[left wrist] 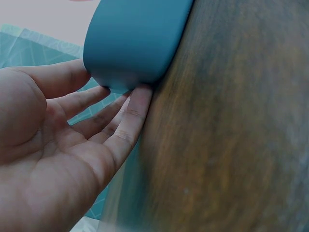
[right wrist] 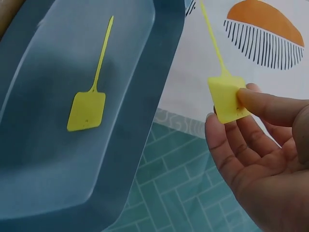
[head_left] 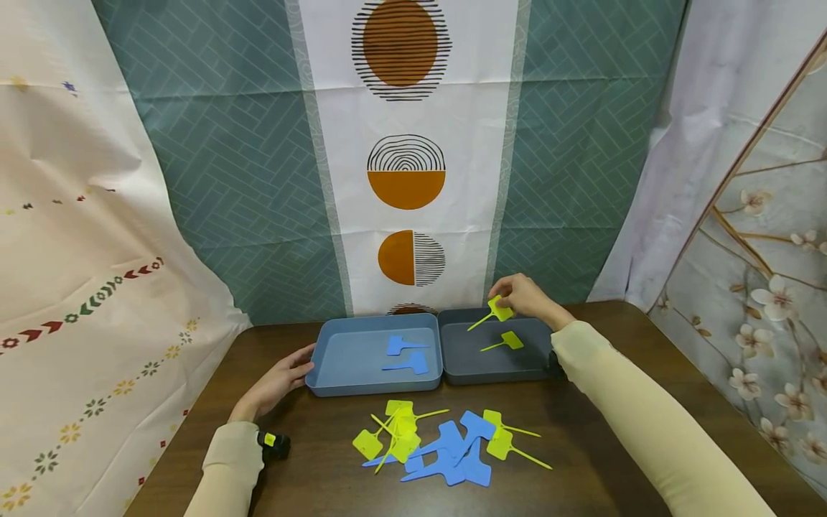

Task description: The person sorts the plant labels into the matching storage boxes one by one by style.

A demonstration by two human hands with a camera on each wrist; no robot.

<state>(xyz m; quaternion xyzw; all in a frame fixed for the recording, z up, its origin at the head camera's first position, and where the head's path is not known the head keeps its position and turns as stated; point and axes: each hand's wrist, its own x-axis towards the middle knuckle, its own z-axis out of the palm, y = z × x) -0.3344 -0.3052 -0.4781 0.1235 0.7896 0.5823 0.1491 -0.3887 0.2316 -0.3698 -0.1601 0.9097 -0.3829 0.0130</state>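
Note:
My right hand (head_left: 522, 296) pinches a yellow plant label (right wrist: 227, 96) by its square head, above the dark grey tray (head_left: 452, 370). In that tray lies another yellow plant label (right wrist: 87, 111). Two blue plant labels (head_left: 417, 362) lie in the blue-grey tray (head_left: 349, 370) on the left. The fingertips of my left hand (head_left: 281, 380) touch this tray's left end; in the left wrist view the fingers are extended against its outer wall (left wrist: 130, 43).
In front of the trays, yellow labels (head_left: 405, 441) and blue labels (head_left: 474, 470) lie in an overlapping pile on the brown wooden table (head_left: 310, 481). More yellow labels (head_left: 500, 445) lie at its right. Patterned cloth (head_left: 226, 215) hangs behind the table.

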